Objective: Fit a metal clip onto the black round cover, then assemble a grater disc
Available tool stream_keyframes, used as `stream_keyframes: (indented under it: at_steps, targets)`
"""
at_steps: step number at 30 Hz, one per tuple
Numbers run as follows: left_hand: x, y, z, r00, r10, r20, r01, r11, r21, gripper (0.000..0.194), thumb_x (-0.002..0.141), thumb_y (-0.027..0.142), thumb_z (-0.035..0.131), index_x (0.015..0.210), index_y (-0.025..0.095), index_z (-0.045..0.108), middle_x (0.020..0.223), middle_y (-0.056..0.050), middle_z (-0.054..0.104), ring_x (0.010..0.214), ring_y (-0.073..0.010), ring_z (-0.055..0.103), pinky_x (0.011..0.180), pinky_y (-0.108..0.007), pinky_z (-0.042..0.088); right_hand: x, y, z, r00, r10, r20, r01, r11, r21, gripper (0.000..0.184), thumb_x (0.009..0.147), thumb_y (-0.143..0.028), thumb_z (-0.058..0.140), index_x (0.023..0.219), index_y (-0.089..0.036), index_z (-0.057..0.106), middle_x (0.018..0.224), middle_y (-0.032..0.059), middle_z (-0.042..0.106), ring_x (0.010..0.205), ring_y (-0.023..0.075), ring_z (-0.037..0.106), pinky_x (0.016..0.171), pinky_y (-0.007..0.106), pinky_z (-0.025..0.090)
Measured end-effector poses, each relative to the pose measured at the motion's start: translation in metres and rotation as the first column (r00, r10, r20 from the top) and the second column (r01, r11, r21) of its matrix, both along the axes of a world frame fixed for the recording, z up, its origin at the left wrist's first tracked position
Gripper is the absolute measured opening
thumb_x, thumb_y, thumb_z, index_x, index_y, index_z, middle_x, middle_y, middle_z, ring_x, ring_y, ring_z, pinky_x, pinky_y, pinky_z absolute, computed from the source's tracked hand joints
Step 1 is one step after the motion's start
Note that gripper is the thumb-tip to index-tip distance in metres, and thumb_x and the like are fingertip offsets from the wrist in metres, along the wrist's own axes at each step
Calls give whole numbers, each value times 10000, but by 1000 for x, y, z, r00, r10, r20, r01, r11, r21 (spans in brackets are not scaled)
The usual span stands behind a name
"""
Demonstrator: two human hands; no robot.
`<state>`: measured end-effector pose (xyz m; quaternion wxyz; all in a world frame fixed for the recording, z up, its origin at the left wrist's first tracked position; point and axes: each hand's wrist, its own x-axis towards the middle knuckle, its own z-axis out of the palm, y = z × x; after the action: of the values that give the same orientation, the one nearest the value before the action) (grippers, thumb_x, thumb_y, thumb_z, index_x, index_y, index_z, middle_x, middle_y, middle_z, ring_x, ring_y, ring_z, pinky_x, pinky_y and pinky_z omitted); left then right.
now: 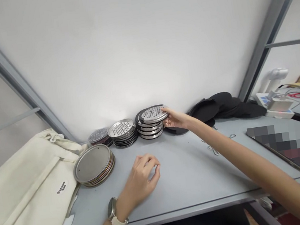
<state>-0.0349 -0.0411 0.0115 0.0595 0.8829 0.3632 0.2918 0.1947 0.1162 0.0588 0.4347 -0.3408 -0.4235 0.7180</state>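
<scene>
My right hand reaches to the wall side of the table and grips the right rim of a round metal grater plate. The plate has rows of small holes and sits at the top of a stack of round metal plates, with a black rim at its left. Whether it is lifted off the stack I cannot tell. Over the near middle of the table is my left hand, its fingers loosely bent, thumb apart and nothing held. Left of the stack stands another pile of grater plates.
A pile of plain grey discs and patterned discs lie farther left, beside a cream bag. Black round sheets lie right of my hand. Metal loops and a blurred flat device lie at right.
</scene>
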Motion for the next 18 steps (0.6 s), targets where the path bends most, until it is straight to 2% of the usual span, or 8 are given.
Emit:
stream_keyframes:
  at_steps: [3, 10, 13, 18]
  targets:
    - [0, 0, -2, 999, -30, -16, 30, 1000, -5, 128, 894, 116, 450, 948, 183, 544, 966, -40, 581, 903, -169, 519, 841, -332, 396, -3, 5, 5, 1000, -5, -19, 6, 1000, 17, 306, 882, -376, 607, 679, -180, 488, 485, -72, 470, 427, 40, 434, 480, 161, 518]
    - [0, -1, -3, 997, -64, -40, 64, 998, -3, 136, 891, 100, 456, 959, 183, 540, 966, -32, 579, 905, -158, 514, 845, -327, 394, -2, 14, 7, 999, -47, 19, 46, 995, 93, 249, 749, -242, 767, 674, -174, 539, 495, -86, 445, 477, 43, 450, 595, 152, 573]
    - [0, -2, -2, 996, -73, -56, 73, 997, -2, 131, 893, 106, 458, 960, 183, 540, 971, -35, 578, 907, -163, 512, 841, -328, 398, 4, 15, 7, 997, -27, 78, 18, 993, 114, 250, 706, -207, 797, 644, -152, 560, 527, -62, 489, 548, 53, 514, 673, 161, 574]
    - [-1, -2, -3, 994, -81, -70, 81, 997, 0, 117, 898, 118, 458, 952, 181, 540, 976, -36, 578, 904, -164, 504, 835, -325, 406, 15, 9, 8, 981, 13, 194, -38, 991, 127, 140, 703, -134, 769, 712, -117, 630, 635, -14, 580, 607, 69, 554, 655, 177, 553]
